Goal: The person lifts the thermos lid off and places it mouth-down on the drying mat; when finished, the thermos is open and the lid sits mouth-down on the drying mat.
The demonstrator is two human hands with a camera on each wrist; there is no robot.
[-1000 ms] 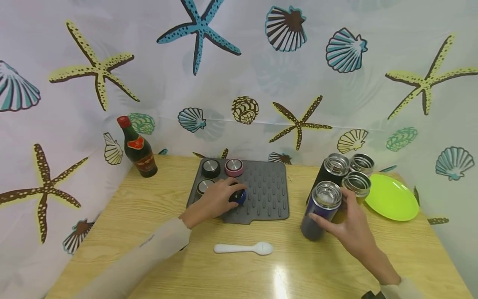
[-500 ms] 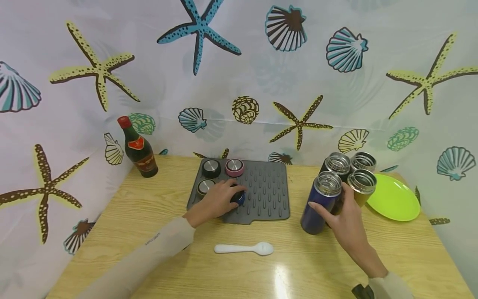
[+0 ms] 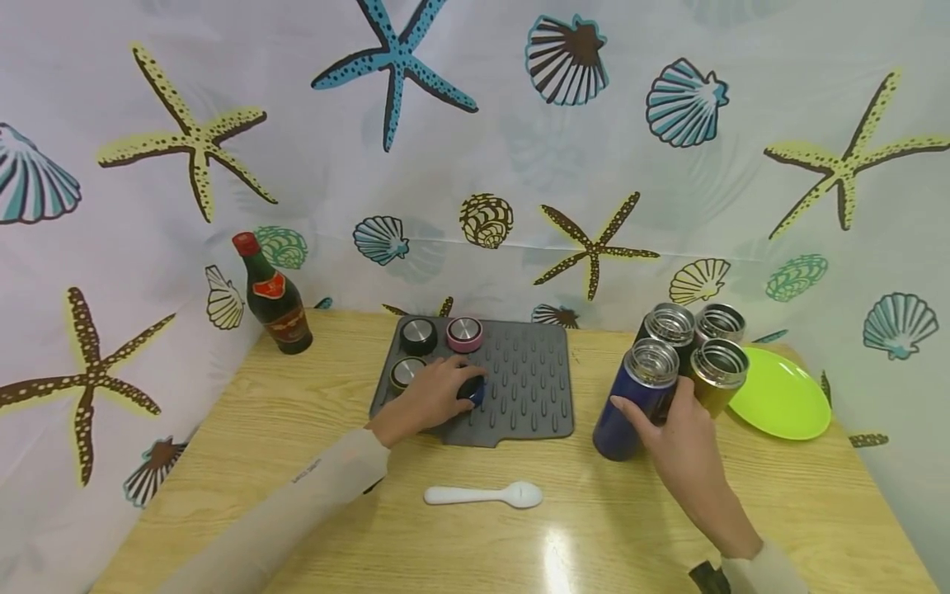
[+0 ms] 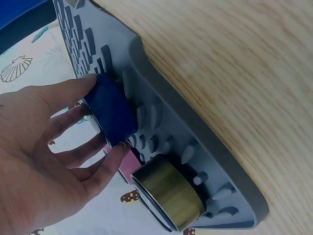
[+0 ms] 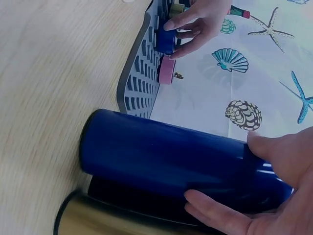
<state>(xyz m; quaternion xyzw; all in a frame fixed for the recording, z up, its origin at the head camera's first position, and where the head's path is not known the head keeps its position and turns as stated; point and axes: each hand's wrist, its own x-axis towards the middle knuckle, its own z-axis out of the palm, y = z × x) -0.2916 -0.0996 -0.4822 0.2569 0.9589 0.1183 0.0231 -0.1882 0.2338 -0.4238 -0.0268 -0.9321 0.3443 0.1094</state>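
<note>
My left hand (image 3: 432,394) pinches a blue bottle lid (image 4: 110,110) between thumb and fingers, low over a grey ridged drying mat (image 3: 530,388). Beside it on the mat are a gold lid (image 4: 168,193), a pink lid (image 3: 465,334) and a black lid (image 3: 419,337). My right hand (image 3: 686,450) grips a blue thermos bottle (image 5: 171,156) near its top, thumb on the left side. That bottle is uncapped, its steel mouth facing up. Close behind and beside it stand a gold thermos bottle (image 3: 714,394), a black one (image 3: 670,327) and another with a steel rim (image 3: 720,320).
A lime green plate (image 3: 783,396) lies right of the bottles. In front of the mat is a white spoon (image 3: 482,495). A dark green glass bottle with a red cap (image 3: 278,309) stands at the back left, by the patterned cloth (image 3: 445,190).
My right hand has shifted the blue thermos slightly back, toward the other bottles. The gold thermos shows a little farther right. My left hand stays at the blue lid.
</note>
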